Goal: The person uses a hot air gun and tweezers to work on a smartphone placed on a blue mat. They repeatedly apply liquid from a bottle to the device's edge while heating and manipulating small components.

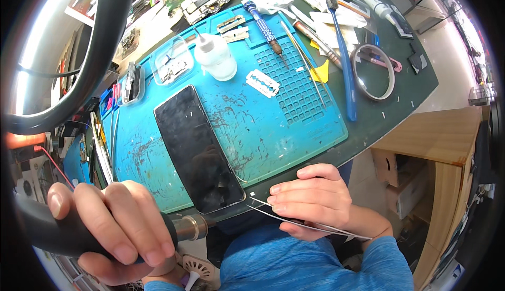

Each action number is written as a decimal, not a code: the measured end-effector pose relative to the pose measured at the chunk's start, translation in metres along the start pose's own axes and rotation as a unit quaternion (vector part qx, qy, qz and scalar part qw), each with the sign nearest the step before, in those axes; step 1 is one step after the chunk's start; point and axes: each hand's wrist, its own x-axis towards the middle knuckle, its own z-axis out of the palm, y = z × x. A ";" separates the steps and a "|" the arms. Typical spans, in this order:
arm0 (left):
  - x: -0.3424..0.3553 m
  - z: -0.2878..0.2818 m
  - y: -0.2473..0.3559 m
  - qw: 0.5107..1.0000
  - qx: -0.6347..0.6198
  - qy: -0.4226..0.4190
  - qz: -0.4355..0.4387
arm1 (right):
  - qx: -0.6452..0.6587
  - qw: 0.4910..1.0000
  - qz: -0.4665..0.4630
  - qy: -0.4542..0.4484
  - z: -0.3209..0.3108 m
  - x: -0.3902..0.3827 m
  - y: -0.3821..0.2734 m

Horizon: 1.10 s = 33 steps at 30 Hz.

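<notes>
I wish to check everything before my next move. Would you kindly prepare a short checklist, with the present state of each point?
1. Heat gun held firmly: ok, the left grip is wrapped around it.
2. Nozzle temperature: cannot tell, nothing visible shows if it is hot.
3. Tweezers ready: ok, in the right grip, open at their ends near the phone's lower corner.
4. Phone fully on the mat: not ok, its lower end reaches past the edge.
5. Bottle upright: ok, beyond the phone.
6. Razor blade away from both hands: ok, it lies farther up the mat.
</notes>
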 end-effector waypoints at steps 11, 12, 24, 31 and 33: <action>-0.004 0.005 -0.024 0.999 0.031 -0.015 0.019 | 0.019 0.999 -0.041 0.014 0.007 0.006 0.007; -0.005 0.007 -0.023 0.999 0.033 -0.011 0.021 | 0.021 0.999 -0.043 0.014 0.008 0.006 0.007; -0.006 0.009 -0.026 0.999 0.029 -0.016 0.012 | 0.002 0.999 -0.040 -0.006 0.006 0.009 0.006; -0.007 0.009 -0.031 0.999 0.024 -0.009 0.018 | -0.009 0.999 -0.037 -0.012 0.006 0.008 0.006; -0.007 0.010 -0.030 1.000 0.024 -0.005 0.019 | -0.009 0.999 -0.039 -0.012 0.006 0.008 0.006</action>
